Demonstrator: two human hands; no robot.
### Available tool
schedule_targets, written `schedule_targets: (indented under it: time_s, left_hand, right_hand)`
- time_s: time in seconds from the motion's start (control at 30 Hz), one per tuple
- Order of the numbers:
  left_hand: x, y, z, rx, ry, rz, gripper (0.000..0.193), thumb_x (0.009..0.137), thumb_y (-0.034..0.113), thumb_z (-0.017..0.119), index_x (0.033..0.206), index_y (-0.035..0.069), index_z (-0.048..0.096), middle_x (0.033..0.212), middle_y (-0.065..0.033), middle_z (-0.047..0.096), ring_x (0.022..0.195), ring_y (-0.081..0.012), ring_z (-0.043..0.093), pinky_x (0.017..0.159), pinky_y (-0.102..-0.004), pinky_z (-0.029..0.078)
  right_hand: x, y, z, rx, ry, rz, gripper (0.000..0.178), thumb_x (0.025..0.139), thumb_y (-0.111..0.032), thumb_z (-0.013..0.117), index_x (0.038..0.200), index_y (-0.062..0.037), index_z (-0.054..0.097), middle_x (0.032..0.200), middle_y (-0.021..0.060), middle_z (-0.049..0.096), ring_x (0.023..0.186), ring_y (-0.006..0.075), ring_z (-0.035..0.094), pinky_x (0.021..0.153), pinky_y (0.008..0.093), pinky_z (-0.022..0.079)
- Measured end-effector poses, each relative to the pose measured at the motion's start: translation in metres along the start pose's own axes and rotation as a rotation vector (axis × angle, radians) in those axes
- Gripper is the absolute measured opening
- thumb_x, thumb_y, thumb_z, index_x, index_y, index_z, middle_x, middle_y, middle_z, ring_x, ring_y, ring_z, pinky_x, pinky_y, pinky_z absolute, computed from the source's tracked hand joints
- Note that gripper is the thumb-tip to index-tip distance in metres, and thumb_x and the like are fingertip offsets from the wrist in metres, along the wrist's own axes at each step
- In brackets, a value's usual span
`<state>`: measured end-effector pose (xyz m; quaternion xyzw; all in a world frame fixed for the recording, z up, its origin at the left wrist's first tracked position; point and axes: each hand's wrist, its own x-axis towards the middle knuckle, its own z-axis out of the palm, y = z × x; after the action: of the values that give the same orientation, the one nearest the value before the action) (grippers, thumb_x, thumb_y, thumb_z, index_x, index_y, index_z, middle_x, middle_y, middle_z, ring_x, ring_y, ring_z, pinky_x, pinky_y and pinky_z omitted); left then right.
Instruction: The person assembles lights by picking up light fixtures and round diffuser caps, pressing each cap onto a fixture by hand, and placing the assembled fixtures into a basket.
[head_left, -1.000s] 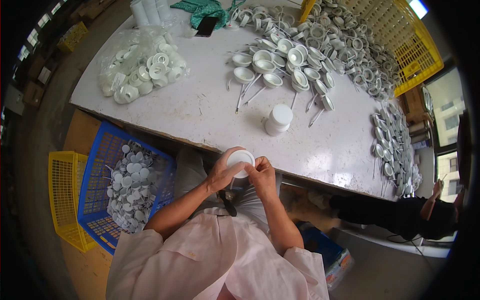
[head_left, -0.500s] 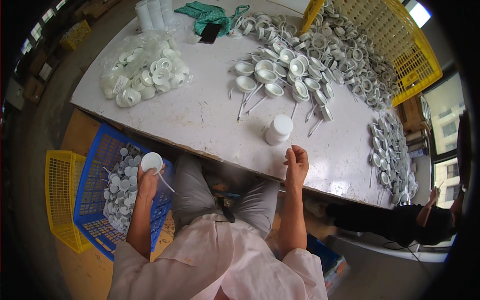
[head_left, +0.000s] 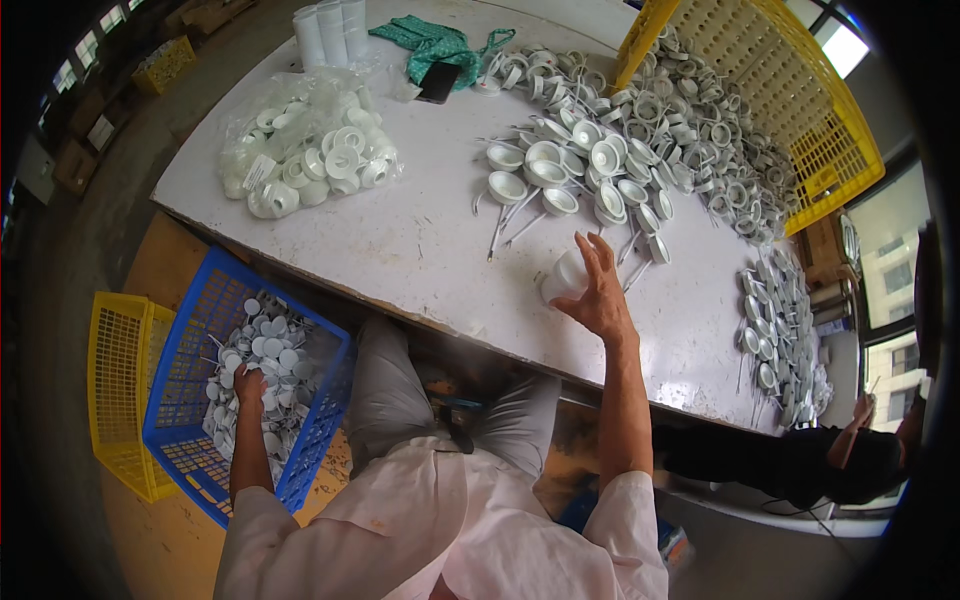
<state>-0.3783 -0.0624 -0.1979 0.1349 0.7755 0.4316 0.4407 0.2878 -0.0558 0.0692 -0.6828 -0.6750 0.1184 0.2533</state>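
My left hand (head_left: pixel 250 384) is down inside the blue basket (head_left: pixel 172 400), among a heap of white round cap-like pieces (head_left: pixel 280 345). Its fingers are partly lost against the pieces, so I cannot tell whether it grips one. Over the table, my right hand (head_left: pixel 600 290) is open, thumb and fingers spread around the near right side of a white plastic jar (head_left: pixel 566 275). The hand partly covers the jar, which stands near the table's front edge. Beyond it lie several white shallow cups with thin white tails (head_left: pixel 548 170).
A clear bag of white ring-shaped parts (head_left: pixel 310 150) lies at the left of the table (head_left: pixel 400 240). White cylinders (head_left: pixel 330 35), a green cloth (head_left: pixel 425 42) and a phone (head_left: pixel 438 82) are behind. A tipped yellow crate (head_left: pixel 830 150) spills parts at right. A person in black (head_left: pixel 800 465) is nearby.
My left hand has gone down into the blue basket; the white cup with a tail it held no longer shows in it. My right hand has moved up to the jar and spread its fingers.
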Motion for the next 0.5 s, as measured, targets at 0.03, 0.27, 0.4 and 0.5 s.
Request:
schedule_targets:
  time_s: [0.03, 0.27, 0.4, 0.5]
  left_hand:
    - [-0.008, -0.012, 0.011, 0.064, -0.092, 0.03, 0.068, 0.08, 0.007, 0.063, 0.141, 0.009, 0.031, 0.13, -0.0141, 0.048, 0.108, -0.0255, 0.053, 0.086, -0.0395, 0.047]
    - [-0.114, -0.034, 0.098, 0.312, -0.452, 0.299, 0.047, 0.081, 0.003, 0.06, 0.126, -0.001, 0.048, 0.114, -0.012, 0.06, 0.093, -0.0177, 0.061, 0.08, -0.0286, 0.049]
    - [-0.172, -0.01, 0.134, 0.321, -0.774, 0.419, 0.042, 0.084, 0.003, 0.059, 0.124, -0.002, 0.049, 0.115, -0.0145, 0.06, 0.098, -0.0174, 0.061, 0.082, -0.0271, 0.049]
    - [-0.243, 0.037, 0.171, 0.247, -1.065, 0.46, 0.037, 0.087, 0.004, 0.057, 0.123, -0.002, 0.049, 0.118, -0.0157, 0.059, 0.104, -0.0193, 0.06, 0.086, -0.0285, 0.049]
  right_hand:
    - [0.002, -0.001, -0.003, -0.013, -0.034, -0.026, 0.104, 0.052, -0.012, 0.087, 0.141, -0.0225, 0.034, 0.141, 0.0128, 0.032, 0.122, 0.034, 0.045, 0.099, 0.0395, 0.045]
    - [0.007, 0.001, -0.016, -0.037, -0.194, -0.072, 0.088, 0.059, -0.01, 0.082, 0.136, -0.0202, 0.041, 0.131, 0.0108, 0.045, 0.113, 0.0312, 0.053, 0.096, 0.0372, 0.047]
    - [0.01, -0.006, -0.017, -0.043, -0.26, -0.007, 0.078, 0.063, -0.01, 0.079, 0.132, -0.0184, 0.044, 0.125, 0.0118, 0.048, 0.11, 0.0327, 0.054, 0.095, 0.0376, 0.047]
    - [0.004, -0.004, -0.021, -0.038, -0.264, 0.036, 0.078, 0.063, -0.01, 0.079, 0.132, -0.0184, 0.044, 0.125, 0.0126, 0.048, 0.111, 0.0333, 0.054, 0.096, 0.0377, 0.047]
